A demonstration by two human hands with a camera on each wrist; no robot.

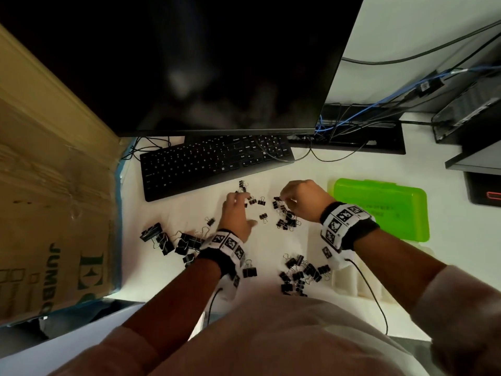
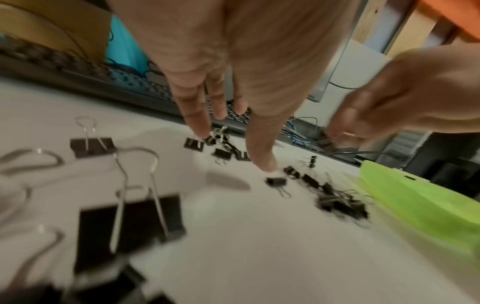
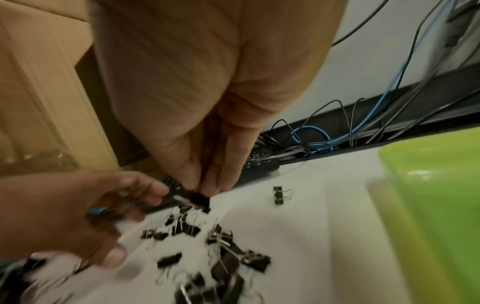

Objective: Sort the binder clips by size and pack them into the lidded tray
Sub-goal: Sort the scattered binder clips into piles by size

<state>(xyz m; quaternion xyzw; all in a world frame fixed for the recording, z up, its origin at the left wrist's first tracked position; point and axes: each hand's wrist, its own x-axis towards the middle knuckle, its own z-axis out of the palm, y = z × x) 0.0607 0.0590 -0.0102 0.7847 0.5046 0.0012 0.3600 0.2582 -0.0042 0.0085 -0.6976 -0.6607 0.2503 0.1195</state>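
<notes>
- Large binder clips (image 1: 165, 240) lie heaped at the desk's left.
- Left hand (image 1: 237, 217) reaches down, fingers straight, fingertips (image 2: 267, 166) among small binder clips (image 1: 257, 202).
- Right hand (image 1: 301, 199) pinches a small clip (image 3: 197, 200).
- Green lidded tray (image 1: 385, 207) sits closed, rightmost.

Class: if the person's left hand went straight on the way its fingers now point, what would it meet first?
Probably the few small binder clips just past the left hand, then the black keyboard behind them; depth is unclear.

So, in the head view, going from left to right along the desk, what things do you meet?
Cardboard box → pile of large binder clips → left hand → right hand → green lidded tray.
</notes>
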